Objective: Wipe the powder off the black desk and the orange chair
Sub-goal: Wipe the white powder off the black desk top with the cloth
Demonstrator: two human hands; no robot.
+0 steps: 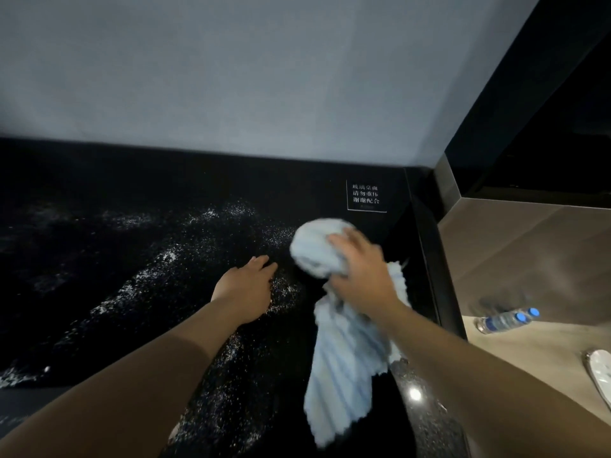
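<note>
A plain grey wall (264, 67) fills the far side, dimly lit. To the right a dark panel (545, 110) rises at an angle above a brown ledge (515, 246). Lower right lies a tan floor (529, 352) with two blue-capped bottles (506, 320) lying on it and a white slipper (600, 375) at the frame's edge.

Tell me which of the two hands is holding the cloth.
The right hand grips the bunched light blue cloth. The left hand holds nothing; it lies open over the powdered black desk.
</note>
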